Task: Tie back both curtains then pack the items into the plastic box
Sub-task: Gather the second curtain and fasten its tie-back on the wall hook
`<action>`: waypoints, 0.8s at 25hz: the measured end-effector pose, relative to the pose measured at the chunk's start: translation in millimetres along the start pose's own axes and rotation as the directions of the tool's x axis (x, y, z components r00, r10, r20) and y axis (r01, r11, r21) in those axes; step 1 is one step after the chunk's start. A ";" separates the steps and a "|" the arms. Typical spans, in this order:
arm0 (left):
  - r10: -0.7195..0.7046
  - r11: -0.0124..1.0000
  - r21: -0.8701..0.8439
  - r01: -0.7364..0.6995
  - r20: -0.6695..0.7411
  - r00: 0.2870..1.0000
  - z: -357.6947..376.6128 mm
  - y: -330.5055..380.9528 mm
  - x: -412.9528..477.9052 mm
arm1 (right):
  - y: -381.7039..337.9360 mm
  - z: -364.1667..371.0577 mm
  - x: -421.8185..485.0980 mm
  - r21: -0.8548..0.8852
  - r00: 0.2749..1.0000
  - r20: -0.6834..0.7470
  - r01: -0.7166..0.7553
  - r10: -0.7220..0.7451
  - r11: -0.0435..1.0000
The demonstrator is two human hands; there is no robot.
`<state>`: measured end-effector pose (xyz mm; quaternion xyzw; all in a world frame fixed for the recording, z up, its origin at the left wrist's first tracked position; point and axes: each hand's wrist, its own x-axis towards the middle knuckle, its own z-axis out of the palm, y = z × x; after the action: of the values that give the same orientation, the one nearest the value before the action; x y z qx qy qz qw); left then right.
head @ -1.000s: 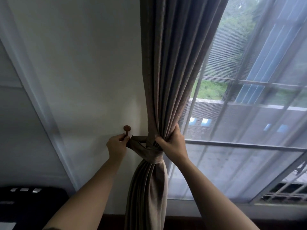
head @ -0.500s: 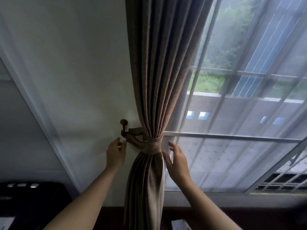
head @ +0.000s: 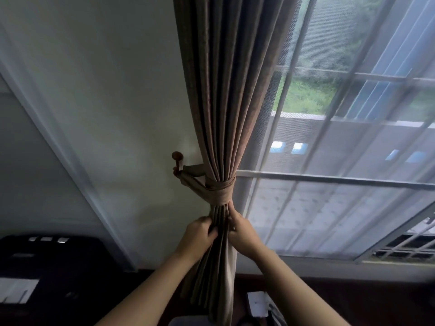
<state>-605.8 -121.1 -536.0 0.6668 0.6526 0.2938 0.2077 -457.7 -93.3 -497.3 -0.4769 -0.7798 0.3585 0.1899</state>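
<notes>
— Where's the curtain, then?

— The brown curtain [head: 226,90] hangs at the window's left edge, drawn into one tight bunch. A tieback [head: 220,190] of the same cloth is wrapped round it, and the end of the tieback is looped over a round-headed wooden peg [head: 177,161] on the white wall [head: 106,90], just left of the bunch.

— And the hands?

— Both are on the curtain just below the tieback, side by side and close together. The left hand [head: 196,238] has its fingers curled into the pleats on the left side. The right hand [head: 244,234] grips the right side, one finger reaching up to the band's lower edge.

— What's around it?

— To the right, a sheer white curtain [head: 329,208] covers the window, with bars and greenery showing through. Low on the left sits a black machine [head: 47,267] with pale buttons, too dim to name. At the curtain's foot lies something small and white [head: 257,307], too blurred to name.
</notes>
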 end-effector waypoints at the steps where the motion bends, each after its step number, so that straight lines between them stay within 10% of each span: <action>1: -0.023 1.000 -0.012 0.022 -0.016 1.000 1.7 3.4 1.4 | 1.4 -6.2 5.0 -0.043 0.999 0.031 -0.017 0.018 0.999; 4: -0.102 0.979 -0.185 0.083 -0.096 0.990 -14.6 5.1 1.5 | -0.2 -29.5 9.1 -0.153 0.980 -0.175 0.071 -0.098 0.986; 8: 0.108 0.989 -0.039 -0.142 -0.465 0.879 -66.3 9.4 -1.7 | -13.8 -53.4 7.0 -0.337 0.740 -0.464 0.360 -0.487 0.870; 11: 0.322 0.939 0.199 -0.279 -0.235 0.917 -101.2 17.3 19.7 | -32.8 -58.7 17.2 -0.418 0.791 -0.364 0.333 -0.492 0.845; 20: 0.254 0.934 0.230 -0.273 0.109 0.961 -125.7 40.5 39.5 | -63.4 -71.1 24.2 -0.555 0.907 -0.258 0.142 -0.332 0.820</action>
<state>-659.8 -97.7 -411.4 0.7795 0.5798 0.2110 0.1082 -462.4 -63.4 -403.8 -0.4629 -0.8560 0.0164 0.2296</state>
